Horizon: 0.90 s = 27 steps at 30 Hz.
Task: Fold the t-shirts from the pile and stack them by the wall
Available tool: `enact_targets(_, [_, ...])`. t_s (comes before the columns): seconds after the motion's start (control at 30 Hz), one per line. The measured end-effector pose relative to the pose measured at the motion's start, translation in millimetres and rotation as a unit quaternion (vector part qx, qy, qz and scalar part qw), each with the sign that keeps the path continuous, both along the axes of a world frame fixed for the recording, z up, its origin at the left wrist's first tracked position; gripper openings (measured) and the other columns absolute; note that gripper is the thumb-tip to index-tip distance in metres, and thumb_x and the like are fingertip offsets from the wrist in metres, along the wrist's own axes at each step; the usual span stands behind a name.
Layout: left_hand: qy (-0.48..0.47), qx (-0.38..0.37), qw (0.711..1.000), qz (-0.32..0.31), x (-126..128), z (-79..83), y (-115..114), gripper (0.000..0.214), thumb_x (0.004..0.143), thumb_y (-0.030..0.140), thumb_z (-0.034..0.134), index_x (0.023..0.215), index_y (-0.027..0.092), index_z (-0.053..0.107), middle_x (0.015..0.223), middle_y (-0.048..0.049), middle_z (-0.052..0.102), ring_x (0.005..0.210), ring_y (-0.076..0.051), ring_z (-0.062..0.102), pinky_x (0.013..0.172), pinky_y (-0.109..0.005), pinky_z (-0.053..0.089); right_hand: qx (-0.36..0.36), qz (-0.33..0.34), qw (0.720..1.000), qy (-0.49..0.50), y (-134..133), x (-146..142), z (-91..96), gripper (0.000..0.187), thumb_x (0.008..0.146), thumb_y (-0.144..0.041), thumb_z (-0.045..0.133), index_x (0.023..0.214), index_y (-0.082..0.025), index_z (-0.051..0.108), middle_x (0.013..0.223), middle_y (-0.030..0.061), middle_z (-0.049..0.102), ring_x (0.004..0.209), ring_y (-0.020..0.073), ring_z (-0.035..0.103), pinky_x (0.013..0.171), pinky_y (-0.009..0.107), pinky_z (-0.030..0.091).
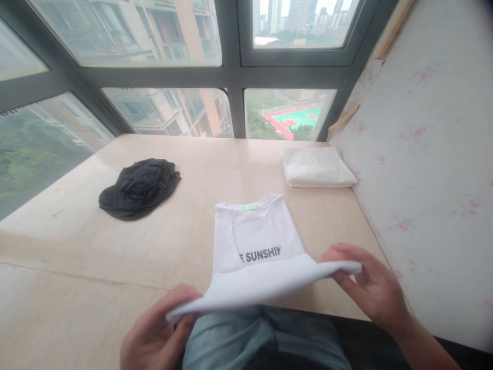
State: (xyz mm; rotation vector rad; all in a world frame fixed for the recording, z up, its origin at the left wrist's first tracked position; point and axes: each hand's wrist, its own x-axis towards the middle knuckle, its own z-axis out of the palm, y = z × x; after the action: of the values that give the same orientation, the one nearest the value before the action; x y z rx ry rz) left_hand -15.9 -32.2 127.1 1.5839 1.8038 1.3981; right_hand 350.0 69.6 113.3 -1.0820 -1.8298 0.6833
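A white T-shirt (265,236) with dark "SUNSHIN" lettering and a green neck label lies on the window ledge, collar toward the window. Its sides are folded inward, and its near part is lifted and bent over toward the collar. My left hand (159,329) pinches the lifted fold at its left end. At the right end, my right hand (367,282) grips the same fold between thumb and fingers. The fold hangs just above the ledge's front edge, over my legs.
A crumpled black garment (140,187) lies on the ledge (96,257) at the left. Near the right wall (435,154) sits a flat stack of folded white cloth (318,167). Dark window frames (231,77) close off the back.
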Motion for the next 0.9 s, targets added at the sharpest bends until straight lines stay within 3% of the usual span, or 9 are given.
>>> enact_targets(0.1, [-0.029,-0.003,0.996,0.083,-1.8,-0.7,58.3,0.025,0.079,0.036,0.073,0.102,0.024,0.071,0.094,-0.0014,0.074,0.084,-0.017,0.069,0.074,-0.027,0.058,-0.031,-0.053,0.997,0.049,56.1,-25.6,4.9,0.037,0.087,-0.035,0.068,0.122,-0.024,0.062,0.099,0.0079,0.071,0.082,0.0207,0.069,0.07,0.03,0.059])
enact_targets(0.17, [-0.066,-0.025,0.997,0.045,-8.4,-11.4,108.4,0.041,0.081,0.042,0.07,0.115,0.02,0.066,0.087,-0.0022,0.071,0.075,-0.016,0.067,0.067,-0.026,0.055,-0.077,-0.065,0.993,0.063,101.0,-45.6,-5.4,0.045,0.085,-0.043,0.067,0.125,-0.023,0.061,0.088,0.004,0.069,0.068,0.017,0.063,0.06,0.028,0.055])
enact_targets(0.27, [-0.075,-0.092,0.993,-0.006,-22.7,-43.2,177.4,0.059,0.086,0.044,0.058,0.138,0.016,0.048,0.081,-0.0024,0.069,0.071,-0.016,0.065,0.063,-0.026,0.053,-0.149,-0.052,0.985,0.066,163.9,-73.6,-39.0,0.052,0.085,-0.045,0.062,0.13,-0.02,0.058,0.071,-0.002,0.062,0.058,0.0142,0.054,0.054,0.026,0.048])
enact_targets(0.37, [0.0,-0.145,0.989,0.016,-33.6,-80.3,218.3,0.056,0.079,0.034,0.059,0.131,0.013,0.055,0.079,-0.0018,0.067,0.069,-0.016,0.062,0.065,-0.027,0.051,-0.185,-0.064,0.981,-0.01,204.9,-92.9,-77.8,0.05,0.08,-0.035,0.06,0.126,-0.017,0.06,0.074,-0.0007,0.064,0.062,0.0154,0.056,0.062,0.029,0.051])
enact_targets(0.43, [0.021,-0.158,0.987,0.029,-36.7,-98.6,228.0,0.048,0.075,0.028,0.06,0.121,0.014,0.063,0.082,-0.0028,0.066,0.071,-0.016,0.062,0.07,-0.028,0.051,-0.184,-0.081,0.979,-0.044,217.3,-99.3,-96.9,0.048,0.075,-0.03,0.06,0.12,-0.016,0.064,0.082,0.002,0.067,0.068,0.0171,0.059,0.072,0.034,0.052])
enact_targets(0.53, [0.042,-0.169,0.984,0.035,-37.1,-110.9,226.5,0.043,0.077,0.027,0.058,0.119,0.018,0.065,0.088,-0.0033,0.068,0.073,-0.016,0.063,0.074,-0.029,0.051,-0.164,-0.097,0.981,-0.048,219.9,-101.2,-110.8,0.047,0.074,-0.027,0.058,0.119,-0.016,0.065,0.092,0.0057,0.069,0.078,0.0197,0.061,0.083,0.038,0.051])
enact_targets(0.77, [0.048,-0.164,0.983,0.061,-34.8,-110.4,218.2,0.04,0.082,0.029,0.055,0.121,0.021,0.062,0.098,-0.0038,0.066,0.078,-0.017,0.066,0.075,-0.029,0.05,-0.116,-0.114,0.986,-0.03,215.2,-98.5,-111.8,0.041,0.084,-0.031,0.049,0.118,-0.014,0.066,0.109,0.0119,0.07,0.091,0.0212,0.065,0.084,0.035,0.053])
enact_targets(0.9, [0.029,-0.172,0.982,0.07,-38.2,-112.9,219.7,0.042,0.081,0.028,0.053,0.121,0.019,0.059,0.096,-0.0041,0.063,0.077,-0.016,0.065,0.069,-0.027,0.05,-0.118,-0.136,0.982,-0.058,216.9,-96.5,-112.0,0.041,0.084,-0.028,0.049,0.118,-0.013,0.065,0.102,0.011,0.07,0.086,0.02,0.065,0.081,0.033,0.052])
